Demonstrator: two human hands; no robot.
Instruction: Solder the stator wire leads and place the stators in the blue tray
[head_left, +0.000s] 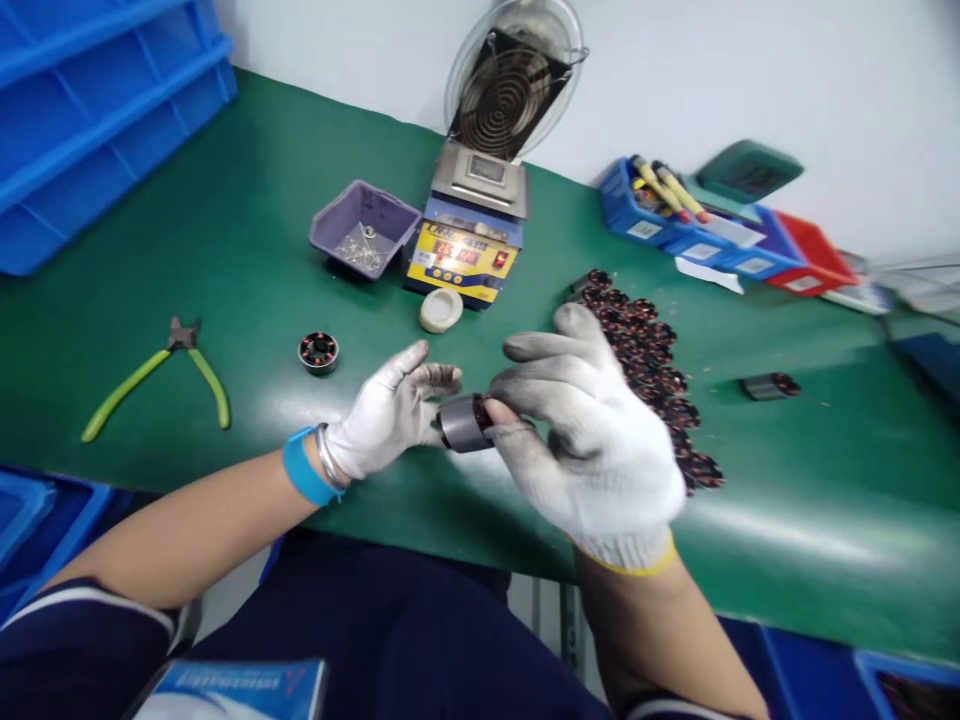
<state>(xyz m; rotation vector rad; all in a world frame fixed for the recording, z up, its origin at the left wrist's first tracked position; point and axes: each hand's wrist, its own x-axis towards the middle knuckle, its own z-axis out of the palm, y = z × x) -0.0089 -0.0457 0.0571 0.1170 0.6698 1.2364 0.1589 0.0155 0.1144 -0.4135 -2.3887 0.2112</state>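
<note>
Between the thumb and fingers of my gloved right hand [592,420] is a dark grey cylindrical motor stator [465,424], lying sideways above the table. My left hand [397,410], in a white glove with grey fingertips, has its fingers apart at the stator's left end; whether they touch it I cannot tell. Another stator [319,352] stands on end left of my left hand, its copper windings facing up. Beyond my right hand lies a cluster of stators [645,345], partly hidden by that hand. A single stator [771,386] rests on its side farther right.
Green-handled cutters [180,365] lie open at left. A purple bin [364,230] of small metal pieces stands by a solder pot with a yellow panel [461,258]. In front is a round white container [441,310]. Blue bins [690,245] and a red bin [814,255] line the back.
</note>
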